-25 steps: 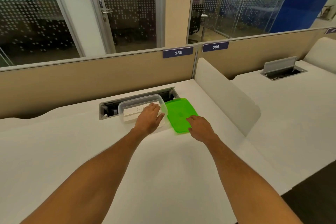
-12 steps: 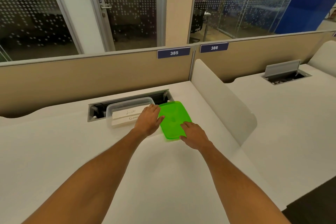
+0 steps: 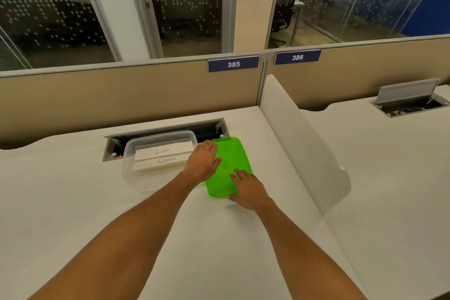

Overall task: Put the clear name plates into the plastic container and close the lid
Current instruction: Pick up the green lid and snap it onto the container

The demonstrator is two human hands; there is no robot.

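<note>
A clear plastic container (image 3: 130, 170) stands on the white desk (image 3: 97, 214) by the cable slot. Two clear name plates (image 3: 162, 155) lie inside it, with paper slips reading LION and GIRAFFE. A green lid (image 3: 232, 154) lies right beside the container's right end, slightly blurred. My left hand (image 3: 203, 163) rests flat on the container's right end, fingertips reaching onto the lid's left edge. My right hand (image 3: 247, 190) grips the lid's near corner, fingers on top and thumb along the near edge.
An open cable slot (image 3: 207, 129) runs behind the container. A white divider panel (image 3: 299, 143) stands to the right, with a second desk and a raised cable flap (image 3: 409, 91) beyond. A beige partition (image 3: 121, 97) with tags 385 and 386 closes the far side.
The green lid has moved left against the container, with my right hand following on its near corner. My left hand stays on the container's right end, and the name plates show more fully.
</note>
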